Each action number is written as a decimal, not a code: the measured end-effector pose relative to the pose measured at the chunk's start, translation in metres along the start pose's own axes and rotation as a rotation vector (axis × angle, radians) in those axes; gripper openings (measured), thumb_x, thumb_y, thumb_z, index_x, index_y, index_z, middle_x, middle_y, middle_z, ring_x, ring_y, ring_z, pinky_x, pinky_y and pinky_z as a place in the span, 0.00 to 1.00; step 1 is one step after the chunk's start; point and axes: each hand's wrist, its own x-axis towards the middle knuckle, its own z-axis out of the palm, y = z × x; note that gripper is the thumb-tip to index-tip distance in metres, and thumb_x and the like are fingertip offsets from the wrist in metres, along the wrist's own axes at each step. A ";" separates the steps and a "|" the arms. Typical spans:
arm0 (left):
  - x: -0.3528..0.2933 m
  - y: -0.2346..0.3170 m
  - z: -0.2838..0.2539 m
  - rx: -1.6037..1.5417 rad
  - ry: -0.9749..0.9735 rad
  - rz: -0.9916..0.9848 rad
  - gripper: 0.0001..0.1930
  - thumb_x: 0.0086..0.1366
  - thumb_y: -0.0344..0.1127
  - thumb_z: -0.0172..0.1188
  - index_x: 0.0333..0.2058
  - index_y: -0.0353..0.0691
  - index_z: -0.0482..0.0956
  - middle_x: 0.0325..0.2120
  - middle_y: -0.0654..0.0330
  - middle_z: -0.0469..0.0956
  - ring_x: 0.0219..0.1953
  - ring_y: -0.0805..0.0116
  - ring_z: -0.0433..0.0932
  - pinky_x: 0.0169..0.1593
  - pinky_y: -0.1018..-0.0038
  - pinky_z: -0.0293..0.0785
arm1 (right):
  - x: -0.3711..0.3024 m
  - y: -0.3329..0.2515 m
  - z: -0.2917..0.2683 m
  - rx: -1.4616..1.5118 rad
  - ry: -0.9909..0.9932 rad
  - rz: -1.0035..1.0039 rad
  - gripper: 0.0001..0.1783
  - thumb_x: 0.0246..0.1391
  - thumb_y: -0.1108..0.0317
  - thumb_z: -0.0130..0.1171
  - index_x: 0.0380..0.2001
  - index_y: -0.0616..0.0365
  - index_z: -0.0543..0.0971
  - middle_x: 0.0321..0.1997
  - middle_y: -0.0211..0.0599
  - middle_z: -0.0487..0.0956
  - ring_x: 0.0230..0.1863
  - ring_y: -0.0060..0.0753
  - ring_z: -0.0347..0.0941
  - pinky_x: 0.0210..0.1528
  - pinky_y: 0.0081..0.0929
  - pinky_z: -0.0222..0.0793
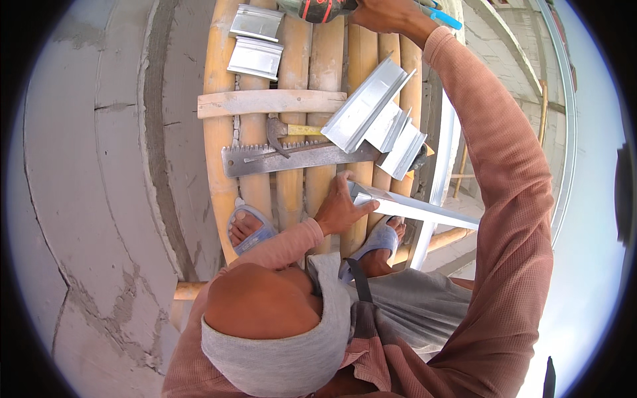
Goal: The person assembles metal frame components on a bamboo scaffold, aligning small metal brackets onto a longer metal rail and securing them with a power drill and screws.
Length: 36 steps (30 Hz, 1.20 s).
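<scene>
A long metal channel [424, 211], smooth and silvery with folded edges, slants over the bamboo poles [288, 199] near the slippered feet, its near end pinched between the thumb and fingers of the left hand [340, 209]. Just beyond lies a flat steel saw blade [312, 159], coarse teeth along its upper edge, with a claw hammer [275, 131] touching it — dark metal head, yellow handle. Short ribbed metal pieces [365, 109] overlap to the right; two more sit farther up, past a rough, pale wooden strip [272, 104]. At the top edge, the right hand [385, 14] meets a black-and-red power tool [322, 9] — its fingers are partly cut off, so I cannot tell how they close. A grey block wall [86, 166] with crusty mortar stands leftward.
</scene>
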 end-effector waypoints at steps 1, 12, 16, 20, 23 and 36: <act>0.002 -0.001 -0.001 0.001 0.003 -0.020 0.52 0.59 0.59 0.72 0.65 0.26 0.52 0.62 0.32 0.61 0.66 0.37 0.64 0.69 0.54 0.62 | 0.000 -0.003 0.000 0.016 0.082 -0.038 0.40 0.53 0.72 0.56 0.71 0.63 0.60 0.54 0.66 0.76 0.56 0.66 0.74 0.56 0.48 0.72; 0.008 0.010 0.003 -0.065 -0.061 -0.074 0.51 0.57 0.60 0.74 0.63 0.31 0.55 0.58 0.37 0.64 0.61 0.42 0.71 0.63 0.57 0.70 | -0.245 -0.016 -0.088 0.704 0.057 0.279 0.33 0.55 0.67 0.66 0.63 0.60 0.70 0.45 0.41 0.78 0.46 0.34 0.76 0.50 0.32 0.73; 0.004 0.011 -0.003 -0.094 -0.052 -0.103 0.49 0.57 0.60 0.74 0.63 0.32 0.58 0.56 0.39 0.67 0.60 0.44 0.71 0.63 0.57 0.70 | -0.372 -0.032 -0.078 1.106 -0.021 0.630 0.32 0.54 0.64 0.72 0.60 0.60 0.73 0.38 0.32 0.78 0.40 0.24 0.76 0.47 0.27 0.74; 0.009 0.013 -0.011 0.134 -0.110 0.033 0.36 0.61 0.58 0.72 0.56 0.36 0.72 0.51 0.44 0.71 0.55 0.49 0.73 0.60 0.60 0.70 | -0.485 -0.063 -0.042 1.497 -0.056 1.138 0.30 0.52 0.62 0.78 0.52 0.61 0.74 0.29 0.31 0.76 0.31 0.25 0.73 0.36 0.27 0.72; 0.011 0.022 -0.011 0.170 -0.105 0.032 0.29 0.65 0.55 0.69 0.51 0.35 0.77 0.50 0.53 0.73 0.54 0.61 0.74 0.58 0.68 0.70 | -0.529 -0.081 -0.016 1.336 -0.087 1.247 0.27 0.54 0.70 0.74 0.56 0.61 0.76 0.38 0.32 0.79 0.36 0.24 0.75 0.38 0.25 0.72; 0.013 0.023 -0.010 0.087 -0.102 -0.035 0.29 0.63 0.55 0.71 0.50 0.36 0.79 0.48 0.48 0.73 0.53 0.55 0.73 0.59 0.62 0.69 | -0.498 -0.060 0.010 1.008 -0.252 0.710 0.33 0.55 0.72 0.69 0.65 0.61 0.73 0.56 0.42 0.81 0.52 0.35 0.81 0.54 0.28 0.76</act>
